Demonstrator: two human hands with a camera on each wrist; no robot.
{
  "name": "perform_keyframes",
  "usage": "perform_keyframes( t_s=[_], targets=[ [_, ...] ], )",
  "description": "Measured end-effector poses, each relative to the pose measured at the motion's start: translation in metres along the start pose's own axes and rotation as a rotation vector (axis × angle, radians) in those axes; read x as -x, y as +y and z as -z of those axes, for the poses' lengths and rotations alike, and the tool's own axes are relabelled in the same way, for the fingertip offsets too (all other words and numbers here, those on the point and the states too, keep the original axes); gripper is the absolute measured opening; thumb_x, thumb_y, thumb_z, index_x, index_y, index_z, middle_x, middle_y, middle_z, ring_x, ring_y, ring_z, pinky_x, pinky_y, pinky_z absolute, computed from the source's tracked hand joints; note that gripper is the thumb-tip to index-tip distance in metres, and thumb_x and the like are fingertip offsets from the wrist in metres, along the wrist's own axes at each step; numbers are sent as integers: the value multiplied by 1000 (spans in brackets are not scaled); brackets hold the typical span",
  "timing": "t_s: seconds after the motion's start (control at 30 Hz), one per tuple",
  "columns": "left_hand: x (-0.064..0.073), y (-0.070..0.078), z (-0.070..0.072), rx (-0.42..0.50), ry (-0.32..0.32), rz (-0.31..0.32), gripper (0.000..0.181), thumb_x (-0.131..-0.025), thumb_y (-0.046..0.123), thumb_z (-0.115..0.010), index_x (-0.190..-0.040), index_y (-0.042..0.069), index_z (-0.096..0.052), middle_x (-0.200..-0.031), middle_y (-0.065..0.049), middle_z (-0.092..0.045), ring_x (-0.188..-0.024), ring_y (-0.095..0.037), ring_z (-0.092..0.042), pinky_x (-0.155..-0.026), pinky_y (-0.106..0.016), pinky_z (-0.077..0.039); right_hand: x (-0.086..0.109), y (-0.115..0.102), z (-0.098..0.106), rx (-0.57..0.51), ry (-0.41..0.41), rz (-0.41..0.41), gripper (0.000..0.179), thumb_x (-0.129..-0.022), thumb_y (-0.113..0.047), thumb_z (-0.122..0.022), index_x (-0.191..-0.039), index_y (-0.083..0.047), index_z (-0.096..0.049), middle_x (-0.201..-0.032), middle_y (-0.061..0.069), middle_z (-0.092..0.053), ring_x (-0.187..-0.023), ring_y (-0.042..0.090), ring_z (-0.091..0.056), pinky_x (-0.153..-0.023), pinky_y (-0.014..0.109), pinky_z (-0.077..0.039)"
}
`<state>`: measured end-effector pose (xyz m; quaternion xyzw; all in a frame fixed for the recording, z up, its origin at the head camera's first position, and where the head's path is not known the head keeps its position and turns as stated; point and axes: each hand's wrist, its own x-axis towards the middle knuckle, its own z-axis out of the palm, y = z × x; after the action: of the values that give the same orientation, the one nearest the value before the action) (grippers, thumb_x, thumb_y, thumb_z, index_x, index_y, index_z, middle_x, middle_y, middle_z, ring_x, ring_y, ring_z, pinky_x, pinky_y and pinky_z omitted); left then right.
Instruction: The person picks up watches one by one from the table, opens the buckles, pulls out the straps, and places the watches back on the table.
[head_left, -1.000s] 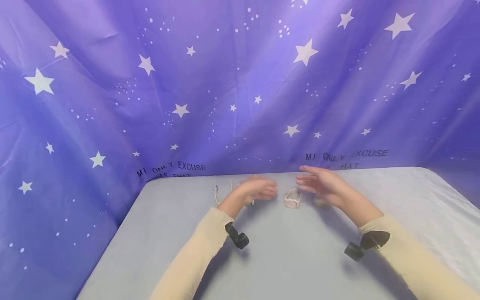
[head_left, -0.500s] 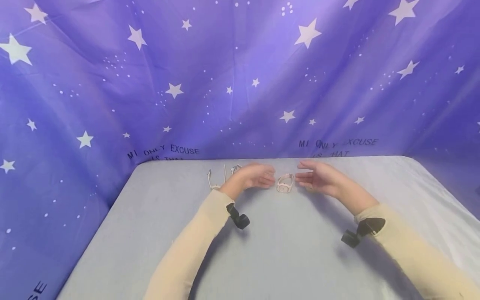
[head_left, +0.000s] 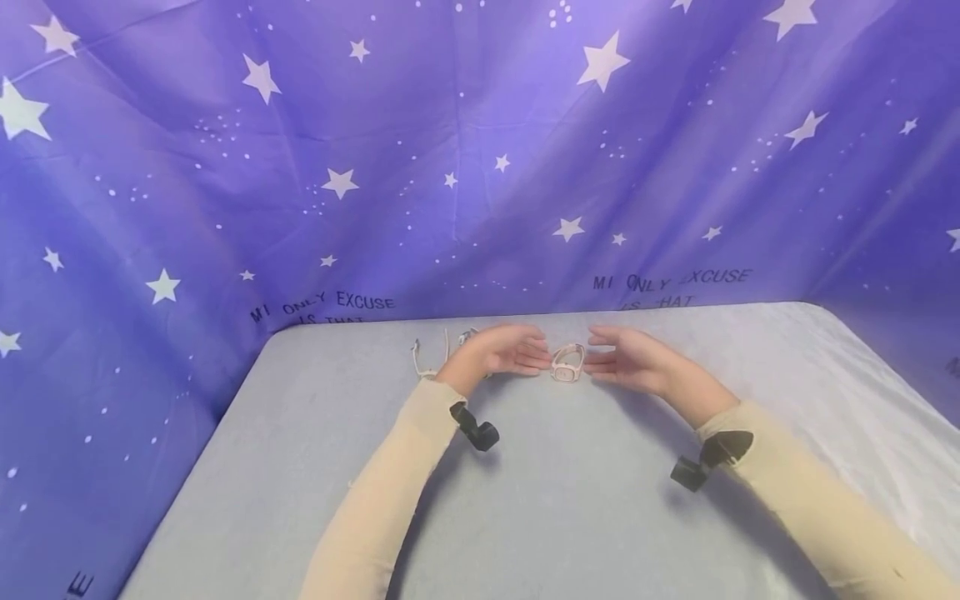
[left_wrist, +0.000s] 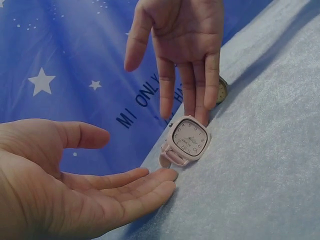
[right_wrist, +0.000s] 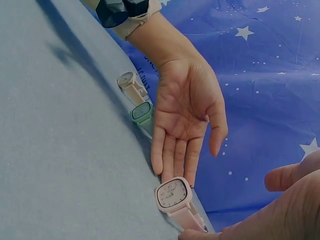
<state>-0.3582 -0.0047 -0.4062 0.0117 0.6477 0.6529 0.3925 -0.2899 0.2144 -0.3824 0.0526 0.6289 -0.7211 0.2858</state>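
Observation:
A pink wristwatch (head_left: 566,375) with a rounded square face lies on the cloth between both hands, its strap curved behind it. My left hand (head_left: 510,350) reaches in from the left, fingers extended and fingertips right at the watch's side. From the other side comes my right hand (head_left: 633,360), its straight fingers also at the watch. In the left wrist view, fingertips of both hands sit against the pink watch (left_wrist: 191,137), the thumbs held away. Neither hand's fingers curl round it.
A green watch (right_wrist: 142,111) and a cream watch (right_wrist: 128,81) lie beside the left hand. Behind the right hand's fingers shows a round, dark-rimmed watch (left_wrist: 222,91). A pale cloth covers the table (head_left: 570,517); a purple star-patterned curtain (head_left: 420,250) hangs at its far edge.
The right hand has moved left, so both hands' fingertips now flank the pink watch closely. The head view has tilted down, shifting everything upward.

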Motion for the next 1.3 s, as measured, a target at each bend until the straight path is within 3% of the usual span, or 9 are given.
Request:
perform_keyframes(
  t_s=[0.2,0.43,0.63,0.77,0.87,1.0,1.1,1.23,1.3],
  targets=[
    [-1,-3,0,33,-13,-2,52,-105,16,-46,-147,-14,-39,-149,-34,-46,-141,-44,-47,-119,-48,-41,0,0,-4,-57,9,2,68,-112,-28,-29,-159,6,6,-163,38,-1,-154,47,-11,-129,45,-17],
    [-1,-11,0,64,-26,-23,49,-106,16,-44,-146,-13,-40,-149,-32,-47,-141,-42,-47,-119,-46,-41,1,3,-7,-89,22,8,66,-111,-26,-30,-159,5,4,-165,34,0,-155,47,-10,-130,48,-16],
    [-1,-17,-4,70,18,-44,46,-105,11,-46,-143,-14,-43,-148,-32,-49,-142,-40,-48,-118,-46,-42,0,5,-8,-121,47,24,63,-111,-22,-31,-161,1,1,-167,30,2,-155,48,-10,-130,49,-17],
    [-1,-19,-6,15,35,-75,39,-105,5,-46,-139,-14,-48,-146,-32,-52,-140,-40,-50,-117,-45,-44,-1,6,-8,-91,41,38,61,-111,-20,-30,-160,2,-3,-167,30,0,-155,48,-11,-130,50,-17],
    [0,-22,-8,-54,49,-114,34,-102,0,-52,-133,-13,-53,-141,-30,-57,-136,-39,-55,-113,-43,-48,-4,8,-8,-45,40,49,48,-110,-17,-32,-153,3,-24,-166,31,-10,-152,47,-21,-129,50,-21],
    [-1,-26,-11,-142,77,-154,33,-95,-2,-65,-126,-11,-61,-129,-28,-66,-124,-36,-65,-103,-38,-56,-7,10,-7,11,44,69,26,-108,-13,-40,-128,-1,-50,-150,29,-44,-133,36,-50,-126,49,-29],
    [-1,-28,-13,-201,87,-173,34,-92,0,-71,-124,-9,-64,-123,-25,-70,-116,-33,-70,-96,-34,-60,-9,13,-7,37,32,87,31,-107,-11,-43,-133,4,-50,-140,23,-58,-120,24,-61,-124,49,-32],
    [-2,-31,-15,-242,99,-201,34,-90,2,-74,-122,-6,-68,-117,-22,-73,-109,-30,-73,-93,-32,-61,-13,17,-7,93,-1,110,47,-108,-11,-39,-149,11,-33,-147,26,-52,-117,18,-64,-124,48,-32],
    [-2,-33,-15,-250,106,-213,34,-88,4,-76,-120,-5,-70,-114,-20,-75,-106,-29,-74,-93,-32,-61,-15,20,-6,120,-5,118,49,-108,-9,-39,-151,12,-29,-143,24,-56,-115,17,-65,-122,46,-36]
  ],
)
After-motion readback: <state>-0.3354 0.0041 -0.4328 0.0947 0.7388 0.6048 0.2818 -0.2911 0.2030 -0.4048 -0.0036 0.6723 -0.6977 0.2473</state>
